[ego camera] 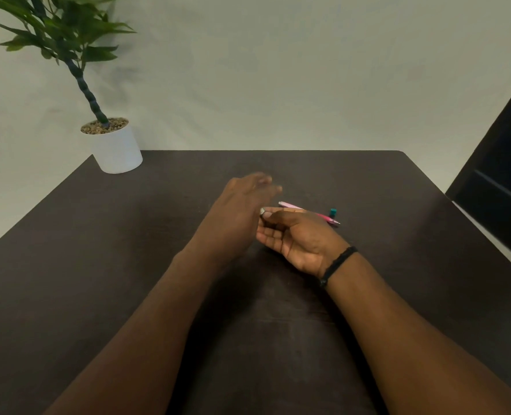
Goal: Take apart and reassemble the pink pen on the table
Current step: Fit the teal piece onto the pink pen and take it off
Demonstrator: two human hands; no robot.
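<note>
- The left hand [242, 205] hovers open, fingers blurred, holding nothing.
- The right hand [296, 238], palm up, pinches a small silvery piece [262, 211].
- The slim pink plastic pen [308, 212] lies on the dark wooden table [398, 280], just beyond the right hand, beside a small teal cap [333, 211].

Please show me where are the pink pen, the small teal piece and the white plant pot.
pink pen [309, 213]: head view, on the middle of the barrel.
small teal piece [333, 211]: head view, on its top.
white plant pot [117, 151]: head view, on its front wall.
</note>
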